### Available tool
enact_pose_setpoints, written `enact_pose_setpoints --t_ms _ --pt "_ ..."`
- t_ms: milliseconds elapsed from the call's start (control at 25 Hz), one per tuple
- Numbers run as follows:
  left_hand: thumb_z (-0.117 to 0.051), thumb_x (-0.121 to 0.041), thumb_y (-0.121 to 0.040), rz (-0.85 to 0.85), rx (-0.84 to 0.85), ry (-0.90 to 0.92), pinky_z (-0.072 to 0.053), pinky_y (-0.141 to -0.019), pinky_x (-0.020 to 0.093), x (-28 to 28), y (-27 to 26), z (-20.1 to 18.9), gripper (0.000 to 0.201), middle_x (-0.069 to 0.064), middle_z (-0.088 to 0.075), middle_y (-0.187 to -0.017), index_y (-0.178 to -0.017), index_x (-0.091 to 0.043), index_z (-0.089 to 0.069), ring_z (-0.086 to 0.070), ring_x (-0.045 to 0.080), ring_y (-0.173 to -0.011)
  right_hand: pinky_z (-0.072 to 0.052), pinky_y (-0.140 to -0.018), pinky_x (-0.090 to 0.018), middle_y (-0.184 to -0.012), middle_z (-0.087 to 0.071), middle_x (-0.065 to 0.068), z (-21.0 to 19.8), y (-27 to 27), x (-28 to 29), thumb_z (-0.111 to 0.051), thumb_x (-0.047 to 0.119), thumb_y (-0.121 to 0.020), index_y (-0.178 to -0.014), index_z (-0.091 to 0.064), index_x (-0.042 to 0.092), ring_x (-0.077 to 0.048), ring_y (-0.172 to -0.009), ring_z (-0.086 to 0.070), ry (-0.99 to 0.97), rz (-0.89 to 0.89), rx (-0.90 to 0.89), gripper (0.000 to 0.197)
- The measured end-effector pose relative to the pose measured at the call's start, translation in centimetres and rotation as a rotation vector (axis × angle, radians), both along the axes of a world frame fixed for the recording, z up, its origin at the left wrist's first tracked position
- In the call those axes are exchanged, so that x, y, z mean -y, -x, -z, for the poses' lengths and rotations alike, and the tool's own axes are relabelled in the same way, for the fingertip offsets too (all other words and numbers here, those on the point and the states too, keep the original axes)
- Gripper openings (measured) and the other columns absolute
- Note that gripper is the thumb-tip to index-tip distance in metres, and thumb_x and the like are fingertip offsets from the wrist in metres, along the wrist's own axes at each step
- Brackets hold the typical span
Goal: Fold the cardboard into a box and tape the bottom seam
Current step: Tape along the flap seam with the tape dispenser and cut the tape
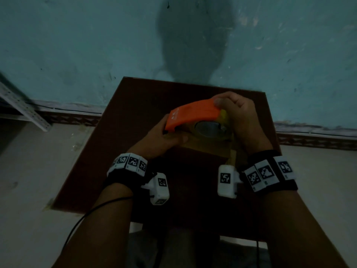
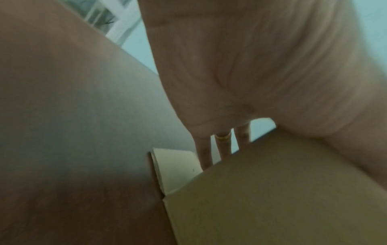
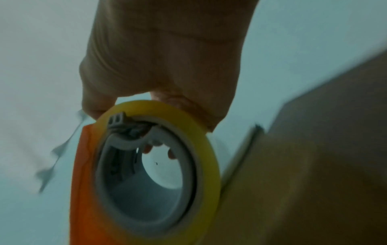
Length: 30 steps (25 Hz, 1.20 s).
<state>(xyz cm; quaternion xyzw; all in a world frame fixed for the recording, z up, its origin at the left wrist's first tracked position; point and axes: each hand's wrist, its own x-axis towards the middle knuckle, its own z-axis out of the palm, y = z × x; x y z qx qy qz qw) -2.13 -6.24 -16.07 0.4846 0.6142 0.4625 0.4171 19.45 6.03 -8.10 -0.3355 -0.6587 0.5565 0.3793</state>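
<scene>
A small brown cardboard box (image 1: 208,147) stands on the dark brown table (image 1: 144,105). Just above its top, my right hand (image 1: 237,111) grips an orange tape dispenser (image 1: 193,115) that carries a yellow tape roll (image 1: 224,117). In the right wrist view the roll (image 3: 209,149) sits in front of the palm, next to the box (image 3: 303,165). My left hand (image 1: 158,138) is at the box's left end, thumb lying across the top under the dispenser's nose. The left wrist view shows straight fingers (image 2: 224,145) reaching down past the box (image 2: 272,190), beside a pale flap (image 2: 176,167).
A teal wall rises directly behind the table. A white perforated metal rack (image 1: 19,105) leans at the far left over the pale floor. A black cable (image 1: 87,215) runs from my left wrist band towards my body.
</scene>
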Motion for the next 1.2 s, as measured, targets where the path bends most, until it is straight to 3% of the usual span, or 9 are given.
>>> enact_pose_setpoints --t_ms 120,200,280,400,560,800,920,1040,1200 --pt "-0.083 -0.029 -0.077 0.008 -0.003 -0.011 -0.058 -0.094 0.023 -0.4 -0.7 0.2 0.085 -0.005 -0.061 -0.136 -0.145 -0.05 -0.037 -0.067 -0.001 -0.117 -0.055 -0.069 -0.024 -0.087 -0.074 0.013 -1.4 0.4 -0.1 -0.061 0.03 -0.088 -0.099 -0.08 0.016 0.007 -0.074 -0.066 -0.123 -0.021 0.163 0.026" --pt "-0.091 -0.02 -0.079 0.019 0.063 0.009 -0.059 -0.1 0.032 -0.7 -1.0 0.6 0.093 -0.003 -0.061 -0.141 -0.148 -0.05 -0.037 -0.066 0.005 -0.126 -0.057 -0.069 -0.032 -0.085 -0.075 0.012 -1.9 0.7 0.2 -0.06 0.043 -0.088 -0.096 -0.081 0.021 0.002 -0.073 -0.067 -0.192 -0.059 0.269 0.032" --pt "-0.097 -0.03 -0.073 0.013 0.091 0.028 -0.058 -0.104 0.046 -0.7 -1.0 0.7 0.099 -0.002 -0.061 -0.146 -0.151 -0.051 -0.041 -0.064 0.015 -0.133 -0.064 -0.079 -0.042 -0.09 -0.078 0.006 -1.8 0.8 0.3 -0.067 0.054 -0.087 -0.097 -0.081 0.026 -0.005 -0.082 -0.073 -0.227 -0.081 0.361 0.033" --pt "-0.097 -0.04 -0.068 -0.01 0.082 0.061 -0.06 -0.099 0.04 -0.3 -1.1 0.2 0.092 -0.006 -0.069 -0.137 -0.147 -0.048 -0.051 -0.07 0.013 -0.124 -0.067 -0.086 -0.045 -0.099 -0.08 0.0 -2.2 0.3 0.2 -0.077 0.061 -0.084 -0.103 -0.081 0.028 -0.013 -0.092 -0.078 -0.157 -0.148 0.407 0.039" --pt "-0.093 -0.034 -0.076 -0.031 0.038 0.076 -0.06 -0.088 0.023 0.3 -1.3 -0.3 0.072 -0.008 -0.073 -0.128 -0.141 -0.038 -0.061 -0.073 0.003 -0.113 -0.066 -0.085 -0.04 -0.097 -0.08 0.001 -2.8 -0.6 0.0 -0.078 0.049 -0.091 -0.108 -0.081 0.025 -0.012 -0.088 -0.077 -0.203 -0.175 0.458 0.03" --pt "-0.093 -0.04 -0.076 -0.061 -0.042 0.051 -0.059 -0.098 0.032 0.3 -1.1 -0.1 0.081 -0.009 -0.068 -0.134 -0.148 -0.038 -0.056 -0.069 0.009 -0.12 -0.059 -0.07 -0.021 -0.093 -0.078 0.003 -3.0 -0.9 0.0 -0.077 0.04 -0.094 -0.106 -0.08 0.023 0.001 -0.077 -0.074 -0.173 -0.173 0.448 0.021" --pt "-0.094 -0.047 -0.073 -0.078 -0.06 0.028 -0.06 -0.099 0.034 0.2 -0.9 0.2 0.087 -0.01 -0.066 -0.136 -0.15 -0.04 -0.054 -0.067 0.01 -0.122 -0.061 -0.072 -0.023 -0.094 -0.079 0.001 -3.1 -1.5 -0.3 -0.077 0.04 -0.095 -0.108 -0.081 0.021 -0.001 -0.077 -0.074 -0.17 -0.161 0.451 0.024" --pt "-0.093 -0.051 -0.07 -0.063 -0.054 0.009 -0.06 -0.099 0.035 0.2 -1.0 0.1 0.093 -0.01 -0.065 -0.139 -0.152 -0.042 -0.051 -0.066 0.011 -0.124 -0.063 -0.078 -0.031 -0.099 -0.081 -0.005 -3.0 -2.4 -0.6 -0.076 0.039 -0.096 -0.111 -0.082 0.018 -0.015 -0.086 -0.078 -0.155 -0.174 0.42 0.026" --pt "-0.093 -0.047 -0.072 -0.032 -0.053 -0.009 -0.059 -0.096 0.026 0.3 -0.9 -0.1 0.092 -0.011 -0.064 -0.14 -0.153 -0.041 -0.051 -0.067 0.004 -0.122 -0.059 -0.069 -0.018 -0.093 -0.079 -0.002 -2.5 -2.7 -0.8 -0.077 0.031 -0.097 -0.11 -0.081 0.014 -0.003 -0.074 -0.075 -0.161 -0.164 0.349 0.022"
